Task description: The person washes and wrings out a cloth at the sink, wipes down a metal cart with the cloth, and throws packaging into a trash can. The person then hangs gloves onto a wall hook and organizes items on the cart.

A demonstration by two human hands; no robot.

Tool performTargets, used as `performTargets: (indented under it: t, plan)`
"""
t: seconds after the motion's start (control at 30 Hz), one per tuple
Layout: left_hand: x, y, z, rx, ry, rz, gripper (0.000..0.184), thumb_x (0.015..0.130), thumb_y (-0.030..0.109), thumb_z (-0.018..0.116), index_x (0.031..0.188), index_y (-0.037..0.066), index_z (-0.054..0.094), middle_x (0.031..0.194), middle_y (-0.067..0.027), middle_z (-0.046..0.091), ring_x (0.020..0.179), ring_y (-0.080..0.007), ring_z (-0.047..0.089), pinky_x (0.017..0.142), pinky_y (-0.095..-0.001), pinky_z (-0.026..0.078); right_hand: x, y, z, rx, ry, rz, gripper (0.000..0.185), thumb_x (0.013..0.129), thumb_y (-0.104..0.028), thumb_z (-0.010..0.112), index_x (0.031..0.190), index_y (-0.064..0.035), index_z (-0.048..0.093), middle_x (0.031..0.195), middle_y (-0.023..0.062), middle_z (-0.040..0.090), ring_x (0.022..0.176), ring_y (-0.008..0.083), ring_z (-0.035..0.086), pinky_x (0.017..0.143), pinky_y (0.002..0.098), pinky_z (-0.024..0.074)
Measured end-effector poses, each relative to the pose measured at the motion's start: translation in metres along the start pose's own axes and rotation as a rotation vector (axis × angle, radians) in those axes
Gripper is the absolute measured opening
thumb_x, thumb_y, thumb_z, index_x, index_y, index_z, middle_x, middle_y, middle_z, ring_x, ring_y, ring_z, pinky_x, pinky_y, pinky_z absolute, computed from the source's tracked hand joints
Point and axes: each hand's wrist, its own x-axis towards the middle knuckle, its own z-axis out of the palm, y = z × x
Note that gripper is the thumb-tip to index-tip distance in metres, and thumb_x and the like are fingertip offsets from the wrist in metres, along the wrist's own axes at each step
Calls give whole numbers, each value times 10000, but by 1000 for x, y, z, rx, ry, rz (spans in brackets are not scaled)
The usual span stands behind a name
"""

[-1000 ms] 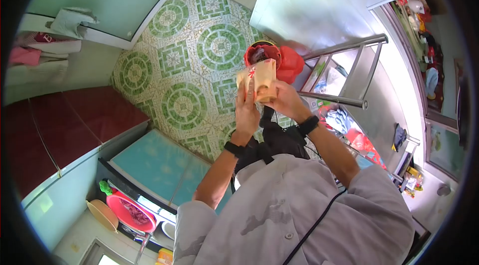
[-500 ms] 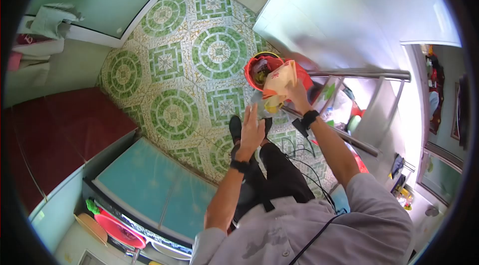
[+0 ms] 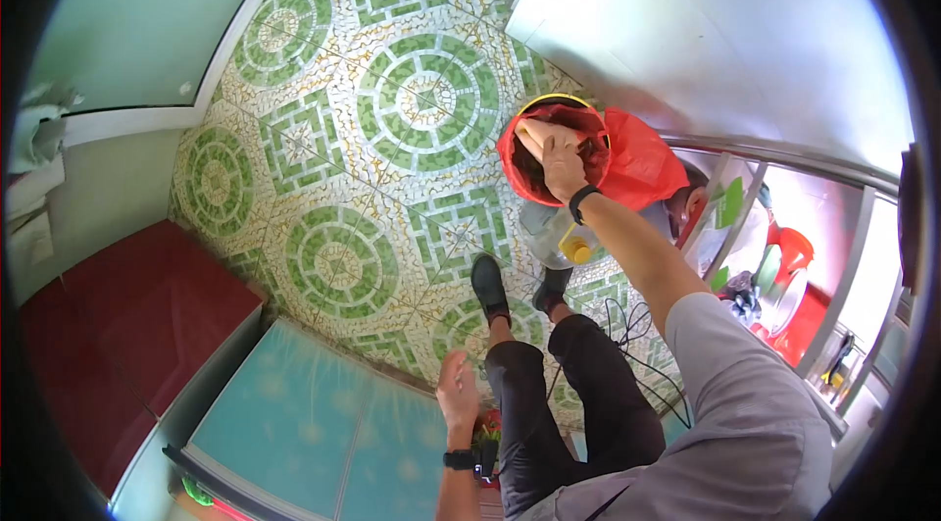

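The left hand (image 3: 457, 391) hangs low, well apart from the bin (image 3: 509, 160), fingers loosely bent with nothing visible in them. The packet (image 3: 534, 133) lies within the bin's mouth, its long axis apparently slanting, touching the fingers of the nearer right hand (image 3: 564, 170); that arm reaches forward nearly straight, and whether its fingers grip or merely press cannot be told.

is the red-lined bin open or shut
Open: no lid covers the bin, and its mouth shows, with the paper bag and right hand within its rim.
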Motion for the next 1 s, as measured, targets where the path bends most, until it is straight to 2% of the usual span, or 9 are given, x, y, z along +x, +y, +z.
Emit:
performTargets:
  t: [0.13, 0.23, 0.37, 0.53, 0.6, 0.73, 0.83, 0.87, 1.0]
  plan:
    - [8, -29, -5, -273, 82, -80, 247, 912, 32, 516, 1147, -17, 575, 1133, -127, 597, 969, -194, 611, 786, -291, 496, 14, -7, 59, -21, -116, 110, 353, 802, -112, 550, 1097, 51, 446, 1032, 227, 489, 737, 426, 614, 722, 452, 540]
    - [11, -13, -14, -295, 109, -120, 251, 928, 56, 505, 1158, -13, 578, 1063, -98, 613, 905, -160, 624, 743, -262, 502, 36, 8, 156, 152, -365, 152, 459, 815, -107, 520, 1220, 46, 367, 1054, 231, 474, 1048, 471, 543, 807, 462, 491]
    - [15, -21, -16, -370, 102, -189, 243, 926, 87, 524, 1142, -8, 585, 999, -92, 638, 880, -150, 626, 741, -267, 506, 44, 13, 58, 159, -528, -41, 327, 863, -229, 518, 1098, -3, 510, 942, 186, 594, 960, 358, 584, 803, 406, 493]
    - [-2, -5, -16, -372, 82, -209, 269, 897, 39, 507, 1150, -23, 576, 951, -108, 655, 851, -141, 619, 747, -255, 496, 37, 20, 103, 1120, -615, 303, 387, 855, -313, 512, 1086, -12, 590, 1039, 174, 622, 1023, 350, 584, 963, 445, 394]
    - [-13, 10, -17, -367, 71, -196, 273, 895, 44, 509, 1151, -21, 577, 942, -105, 657, 848, -140, 619, 743, -253, 495, 29, 4, 51, 173, -466, 176, 387, 876, -304, 445, 1083, 4, 557, 915, 145, 660, 880, 289, 623, 778, 441, 452]
    - [-44, 31, -22, -426, 101, -127, 263, 912, 80, 497, 1141, -21, 582, 926, -89, 660, 828, -135, 616, 737, -253, 494, -11, -26, -15, -44, -162, 209, 333, 818, -293, 519, 980, -56, 687, 915, 117, 681, 883, 270, 652, 854, 436, 444]
    - [-71, 42, -18, -437, 110, -110, 252, 926, 97, 485, 1124, -19, 589, 920, -82, 655, 826, -139, 613, 744, -256, 493, -52, -41, -11, -135, -189, -151, 133, 737, -209, 594, 692, -151, 705, 696, 75, 637, 709, 240, 632, 590, 396, 462]
    - [-82, 46, -15, -466, 136, -85, 248, 933, 107, 480, 1115, -18, 592, 913, -81, 651, 827, -142, 611, 747, -257, 492, -60, -50, 41, 283, 67, 53, 148, 727, -198, 590, 640, -112, 673, 741, 120, 617, 747, 273, 620, 609, 409, 462]
    - [-122, 74, -3, -479, 106, 21, 245, 940, 130, 481, 1099, -17, 596, 917, -86, 638, 845, -149, 610, 755, -258, 491, -166, -90, -87, 781, -215, 14, 139, 715, -120, 560, 684, -11, 643, 631, 203, 590, 651, 388, 579, 578, 479, 448]
